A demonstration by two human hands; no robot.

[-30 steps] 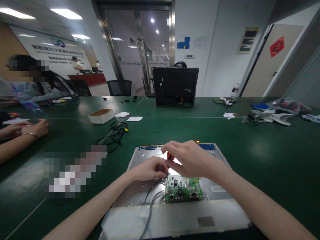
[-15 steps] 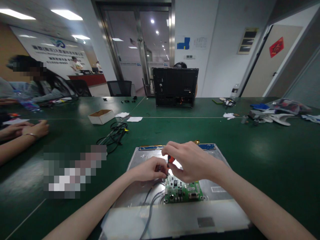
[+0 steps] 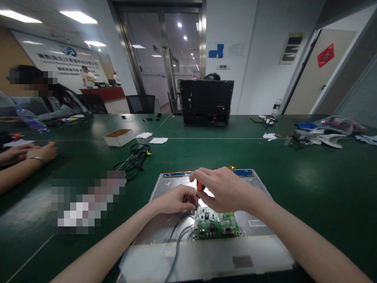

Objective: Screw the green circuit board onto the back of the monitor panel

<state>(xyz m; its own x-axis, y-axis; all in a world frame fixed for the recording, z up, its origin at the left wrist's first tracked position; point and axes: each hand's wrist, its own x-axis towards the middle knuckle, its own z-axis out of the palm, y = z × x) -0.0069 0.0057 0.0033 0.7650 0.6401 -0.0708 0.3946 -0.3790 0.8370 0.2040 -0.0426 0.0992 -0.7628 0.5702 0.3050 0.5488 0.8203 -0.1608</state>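
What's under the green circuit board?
The green circuit board lies on a silver metal back panel, which rests on the green table. Grey cables run to its left edge. The right hand, holding a screwdriver, covers its top corner.

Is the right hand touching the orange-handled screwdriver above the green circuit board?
Touching. The head view shows the right hand with its fingers closed around the orange-handled screwdriver, whose handle shows between them, above the green circuit board.
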